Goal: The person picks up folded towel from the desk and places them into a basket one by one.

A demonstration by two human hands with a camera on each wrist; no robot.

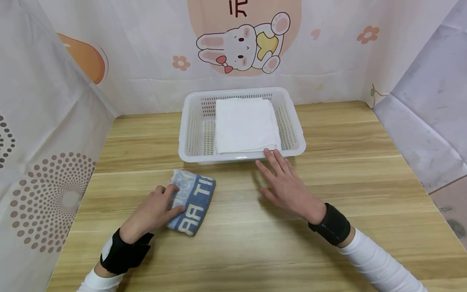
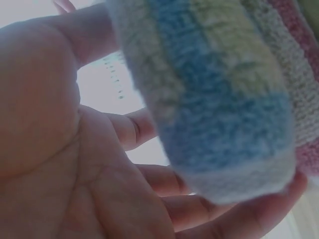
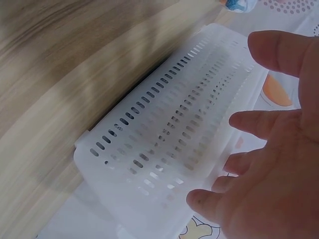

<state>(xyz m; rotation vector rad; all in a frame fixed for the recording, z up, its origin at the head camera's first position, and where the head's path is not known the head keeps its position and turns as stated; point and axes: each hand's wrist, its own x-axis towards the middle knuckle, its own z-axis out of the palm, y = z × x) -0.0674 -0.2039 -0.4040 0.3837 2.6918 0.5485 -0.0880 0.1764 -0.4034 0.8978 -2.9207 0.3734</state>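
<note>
My left hand (image 1: 151,215) holds a folded blue towel (image 1: 197,198) with pale lettering, left of centre and in front of the basket. In the left wrist view, the thumb lies on one side of the thick towel fold (image 2: 224,114) and the other fingers curl round its far side. Red and grey layers show behind the blue one. My right hand (image 1: 292,194) has its fingers spread, fingertips right at the front rim of a white plastic basket (image 1: 233,158). Inside that basket lies a folded white towel (image 1: 246,125).
The basket stands at the back of a wood-grain table (image 1: 343,162), close to a printed curtain (image 1: 146,93) with a cartoon rabbit. More printed fabric (image 1: 47,121) hangs along the left side. A black band (image 1: 330,224) wraps the right wrist.
</note>
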